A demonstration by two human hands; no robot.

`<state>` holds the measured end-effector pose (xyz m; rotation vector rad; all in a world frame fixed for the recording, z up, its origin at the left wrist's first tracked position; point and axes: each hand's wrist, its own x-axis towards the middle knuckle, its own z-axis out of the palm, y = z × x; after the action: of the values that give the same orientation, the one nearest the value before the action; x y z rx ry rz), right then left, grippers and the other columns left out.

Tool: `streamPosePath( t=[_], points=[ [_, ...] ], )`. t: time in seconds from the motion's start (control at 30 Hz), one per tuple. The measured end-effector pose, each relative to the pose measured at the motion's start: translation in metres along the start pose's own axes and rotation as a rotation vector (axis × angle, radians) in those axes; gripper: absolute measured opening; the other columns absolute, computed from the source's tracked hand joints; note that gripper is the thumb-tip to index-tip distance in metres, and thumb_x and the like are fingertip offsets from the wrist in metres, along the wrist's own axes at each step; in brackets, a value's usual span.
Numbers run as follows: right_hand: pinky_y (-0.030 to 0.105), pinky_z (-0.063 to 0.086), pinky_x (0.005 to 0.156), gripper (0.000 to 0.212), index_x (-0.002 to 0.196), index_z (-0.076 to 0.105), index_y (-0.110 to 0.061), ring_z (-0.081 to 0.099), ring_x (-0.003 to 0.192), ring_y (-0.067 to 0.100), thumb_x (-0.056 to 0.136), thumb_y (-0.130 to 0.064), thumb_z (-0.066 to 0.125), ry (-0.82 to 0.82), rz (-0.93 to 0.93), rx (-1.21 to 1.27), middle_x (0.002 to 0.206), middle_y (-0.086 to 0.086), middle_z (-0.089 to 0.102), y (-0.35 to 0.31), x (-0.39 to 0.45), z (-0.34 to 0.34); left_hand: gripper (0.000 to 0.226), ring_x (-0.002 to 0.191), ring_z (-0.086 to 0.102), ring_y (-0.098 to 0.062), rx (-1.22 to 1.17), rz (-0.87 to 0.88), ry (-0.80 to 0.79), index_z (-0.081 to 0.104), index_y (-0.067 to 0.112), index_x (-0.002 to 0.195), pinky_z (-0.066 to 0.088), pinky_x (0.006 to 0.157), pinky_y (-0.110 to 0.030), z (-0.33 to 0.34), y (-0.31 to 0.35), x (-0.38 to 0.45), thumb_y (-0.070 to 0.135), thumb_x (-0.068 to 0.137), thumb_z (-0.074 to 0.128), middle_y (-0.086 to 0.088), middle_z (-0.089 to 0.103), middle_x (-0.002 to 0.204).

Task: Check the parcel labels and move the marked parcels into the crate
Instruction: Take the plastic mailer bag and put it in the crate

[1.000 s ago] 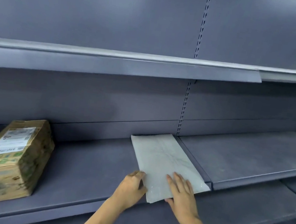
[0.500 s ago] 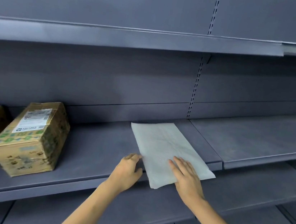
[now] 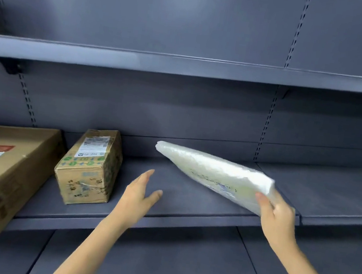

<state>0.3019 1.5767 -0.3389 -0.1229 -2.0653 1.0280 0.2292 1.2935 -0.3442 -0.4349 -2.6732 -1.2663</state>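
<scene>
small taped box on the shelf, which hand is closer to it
Left. The left hand hovers open just right of the small box; the right hand grips the white mailer farther right.

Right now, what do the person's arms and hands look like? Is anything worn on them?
Both forearms are bare as far as the picture shows; no sleeves are visible. The left hand and the right hand wear no gloves. I see no watch, ring or bracelet, and no markings.

Dark grey metal shelving (image 3: 207,70) with slotted uprights (image 3: 266,125), plain back panels, soft overhead light
</scene>
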Motion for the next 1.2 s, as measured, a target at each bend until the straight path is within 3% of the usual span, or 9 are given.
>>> streamPosePath(
  t=[0.1, 0.17, 0.33, 0.43, 0.57, 0.7, 0.8, 0.97, 1.2],
  points=[
    [0.026, 0.037, 0.072, 0.018, 0.102, 0.062, -0.003, 0.054, 0.082, 0.016, 0.092, -0.016, 0.054, 0.014, 0.186, 0.178, 0.087, 0.003, 0.061, -0.027, 0.007, -0.008, 0.061, 0.136, 0.032, -0.017, -0.068, 0.035, 0.112, 0.029, 0.019, 0.144, 0.028, 0.105, -0.025, -0.020, 0.004, -0.004, 0.027, 0.090, 0.057, 0.002, 0.034, 0.148],
    [0.022, 0.039, 0.065, 0.012, 0.096, 0.058, -0.010, 0.054, 0.076, 0.009, 0.092, -0.020, 0.052, 0.002, 0.232, 0.246, 0.081, -0.007, 0.058, -0.042, 0.007, -0.014, 0.068, 0.137, 0.029, -0.016, -0.152, 0.049, 0.173, 0.026, 0.020, 0.145, 0.027, 0.106, -0.026, -0.031, 0.004, -0.008, 0.028, 0.087, 0.061, 0.005, 0.030, 0.150],
    [0.027, 0.041, 0.076, 0.008, 0.090, 0.059, -0.024, 0.057, 0.083, 0.005, 0.093, -0.024, 0.051, -0.055, 0.325, 0.374, 0.086, -0.013, 0.061, -0.063, -0.008, -0.011, 0.111, 0.139, 0.027, -0.014, -0.456, -0.038, 0.120, 0.009, 0.035, 0.145, 0.029, 0.112, -0.042, -0.056, -0.010, -0.021, 0.048, 0.062, 0.080, 0.005, 0.021, 0.153],
    [0.033, 0.042, 0.091, 0.019, 0.106, 0.062, -0.015, 0.058, 0.099, 0.017, 0.092, -0.024, 0.053, -0.065, 0.419, 0.440, 0.096, -0.006, 0.063, -0.074, -0.019, -0.003, 0.089, 0.115, 0.054, -0.018, -0.654, -0.121, 0.078, 0.024, 0.027, 0.141, 0.048, 0.093, -0.041, -0.068, -0.020, -0.034, 0.021, 0.071, 0.079, -0.002, 0.047, 0.134],
    [0.032, 0.040, 0.093, 0.030, 0.118, 0.059, -0.008, 0.056, 0.104, 0.016, 0.092, -0.023, 0.053, -0.116, 0.487, 0.464, 0.104, -0.004, 0.063, -0.090, -0.041, 0.006, 0.042, 0.094, 0.066, -0.025, -0.672, -0.153, 0.023, 0.048, 0.028, 0.105, 0.055, 0.079, -0.043, -0.083, -0.035, -0.056, 0.012, 0.075, 0.074, -0.008, 0.063, 0.113],
    [0.039, 0.044, 0.097, 0.010, 0.095, 0.063, -0.022, 0.060, 0.104, 0.021, 0.092, -0.024, 0.053, -0.122, 0.518, 0.447, 0.099, -0.006, 0.066, -0.104, -0.062, 0.018, 0.043, 0.089, 0.069, -0.026, -0.744, -0.134, 0.048, 0.049, 0.020, 0.106, 0.058, 0.071, -0.039, -0.101, -0.046, -0.077, 0.009, 0.072, 0.074, -0.010, 0.066, 0.106],
    [0.041, 0.045, 0.097, 0.010, 0.092, 0.063, -0.025, 0.061, 0.102, 0.021, 0.092, -0.025, 0.053, -0.126, 0.530, 0.428, 0.100, -0.004, 0.067, -0.117, -0.075, 0.027, 0.040, 0.084, 0.070, -0.023, -0.784, -0.106, 0.070, 0.051, 0.020, 0.104, 0.059, 0.065, -0.034, -0.114, -0.053, -0.090, 0.004, 0.073, 0.072, -0.008, 0.068, 0.101],
    [0.031, 0.048, 0.078, 0.013, 0.083, 0.061, -0.023, 0.061, 0.087, 0.016, 0.093, -0.024, 0.052, -0.079, 0.544, 0.396, 0.089, -0.004, 0.065, -0.138, -0.101, 0.037, 0.039, 0.082, 0.069, -0.023, -0.817, -0.072, 0.064, 0.052, 0.020, 0.101, 0.059, 0.066, -0.035, -0.131, -0.067, -0.104, 0.000, 0.074, 0.070, -0.005, 0.068, 0.096],
    [0.035, 0.049, 0.080, 0.015, 0.085, 0.062, -0.021, 0.063, 0.087, 0.019, 0.094, -0.026, 0.051, -0.076, 0.625, 0.362, 0.090, 0.000, 0.068, -0.144, -0.143, 0.048, 0.039, 0.084, 0.070, -0.023, -0.807, -0.066, 0.048, 0.052, 0.023, 0.102, 0.058, 0.069, -0.039, -0.145, -0.090, -0.132, 0.002, 0.074, 0.071, -0.003, 0.069, 0.097]
  ],
)
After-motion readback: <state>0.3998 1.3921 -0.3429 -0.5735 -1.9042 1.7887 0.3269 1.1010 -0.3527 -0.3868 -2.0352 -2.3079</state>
